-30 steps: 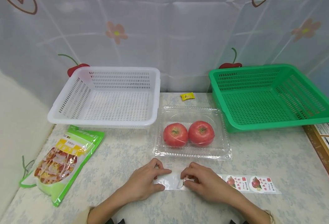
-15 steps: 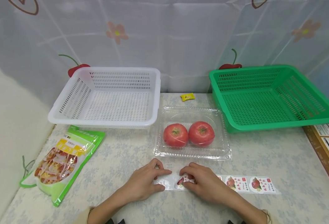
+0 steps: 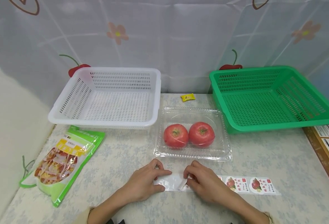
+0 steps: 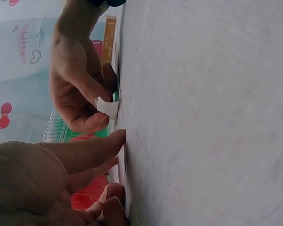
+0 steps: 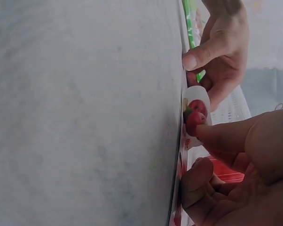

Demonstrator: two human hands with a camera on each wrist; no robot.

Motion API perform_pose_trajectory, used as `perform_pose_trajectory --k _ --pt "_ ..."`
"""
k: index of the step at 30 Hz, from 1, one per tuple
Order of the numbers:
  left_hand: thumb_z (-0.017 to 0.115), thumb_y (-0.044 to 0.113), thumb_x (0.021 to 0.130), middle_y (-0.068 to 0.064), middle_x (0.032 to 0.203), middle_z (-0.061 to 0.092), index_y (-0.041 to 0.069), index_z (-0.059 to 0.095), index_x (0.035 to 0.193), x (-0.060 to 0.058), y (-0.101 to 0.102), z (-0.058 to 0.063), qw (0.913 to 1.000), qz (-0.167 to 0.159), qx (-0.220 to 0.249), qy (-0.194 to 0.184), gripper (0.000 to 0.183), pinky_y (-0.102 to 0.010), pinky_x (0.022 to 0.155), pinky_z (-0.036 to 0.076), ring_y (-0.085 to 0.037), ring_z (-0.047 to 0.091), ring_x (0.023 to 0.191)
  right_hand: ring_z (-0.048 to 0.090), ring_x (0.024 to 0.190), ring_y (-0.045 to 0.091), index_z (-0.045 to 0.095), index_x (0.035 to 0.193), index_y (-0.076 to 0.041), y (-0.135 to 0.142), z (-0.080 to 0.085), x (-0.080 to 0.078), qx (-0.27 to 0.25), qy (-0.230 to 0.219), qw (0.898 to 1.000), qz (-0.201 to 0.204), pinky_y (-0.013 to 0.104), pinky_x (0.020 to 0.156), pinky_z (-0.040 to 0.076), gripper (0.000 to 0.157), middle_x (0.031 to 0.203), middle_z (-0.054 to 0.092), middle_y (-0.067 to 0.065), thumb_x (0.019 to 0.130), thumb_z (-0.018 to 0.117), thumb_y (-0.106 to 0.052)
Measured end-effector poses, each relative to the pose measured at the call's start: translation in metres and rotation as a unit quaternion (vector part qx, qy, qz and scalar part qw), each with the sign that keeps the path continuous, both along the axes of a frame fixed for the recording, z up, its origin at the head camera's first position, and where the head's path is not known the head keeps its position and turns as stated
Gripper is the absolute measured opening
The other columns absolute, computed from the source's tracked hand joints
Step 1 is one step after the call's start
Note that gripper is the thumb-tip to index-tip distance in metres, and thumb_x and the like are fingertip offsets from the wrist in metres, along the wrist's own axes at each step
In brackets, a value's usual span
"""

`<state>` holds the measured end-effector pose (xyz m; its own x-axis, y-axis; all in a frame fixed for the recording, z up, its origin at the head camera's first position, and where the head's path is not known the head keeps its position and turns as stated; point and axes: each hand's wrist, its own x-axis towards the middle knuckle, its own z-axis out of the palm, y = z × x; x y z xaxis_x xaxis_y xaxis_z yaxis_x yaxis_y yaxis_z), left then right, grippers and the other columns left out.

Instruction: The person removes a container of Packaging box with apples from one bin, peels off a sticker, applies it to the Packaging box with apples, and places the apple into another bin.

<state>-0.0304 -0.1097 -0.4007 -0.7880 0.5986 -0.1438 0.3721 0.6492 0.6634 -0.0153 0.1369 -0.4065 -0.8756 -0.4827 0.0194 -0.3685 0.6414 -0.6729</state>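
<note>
A strip of printed stickers (image 3: 169,182) lies across the table's near side, its left part blank backing. My left hand (image 3: 142,183) presses that end, thumb and forefinger laid at the strip's lower and upper edges. Over the strip's middle, my right hand (image 3: 205,179) pinches a sticker's edge between thumb and forefinger. That sticker (image 5: 196,110), printed with red fruit, is bent up from the strip in the right wrist view. From the left wrist side it shows as a curled white flap (image 4: 107,107). The right hand hides part of the strip.
Beyond the hands is a clear lidded box (image 3: 192,157) with two red apples (image 3: 201,133). Behind stand a white basket (image 3: 103,122) and a green basket (image 3: 265,125). A green food bag (image 3: 59,163) lies left, a yellow wrapped candy (image 3: 187,97) at the back.
The right fingers shifted slightly left, then back right and up, and the sticker's left edge now stands raised from the backing. My left hand has stayed in place.
</note>
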Motion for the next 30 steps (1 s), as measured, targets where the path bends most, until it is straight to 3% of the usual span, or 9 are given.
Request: perform_pose_trajectory --k 15,30 --pt "0.082 0.015 0.079 0.01 0.105 0.046 0.017 0.071 0.124 0.0 0.0 -0.001 1.0 0.001 0.0 0.004 0.047 -0.02 0.058 0.04 -0.003 0.047 0.075 0.051 0.076 0.0 0.057 0.09 -0.024 0.018 0.005 0.01 -0.08 0.069 0.993 0.046 0.019 0.062 0.047 0.035 0.092 0.054 -0.013 0.08 0.069 0.007" --pt "0.082 0.014 0.079 0.009 0.106 0.046 0.015 0.07 0.125 0.0 0.0 -0.001 1.0 -0.001 0.006 0.001 0.047 -0.02 0.059 0.041 -0.002 0.047 0.076 0.052 0.074 0.0 0.062 0.096 -0.024 0.038 0.01 0.018 -0.099 0.028 0.994 0.041 0.019 0.059 0.047 0.034 0.085 0.057 -0.017 0.084 0.07 0.006"
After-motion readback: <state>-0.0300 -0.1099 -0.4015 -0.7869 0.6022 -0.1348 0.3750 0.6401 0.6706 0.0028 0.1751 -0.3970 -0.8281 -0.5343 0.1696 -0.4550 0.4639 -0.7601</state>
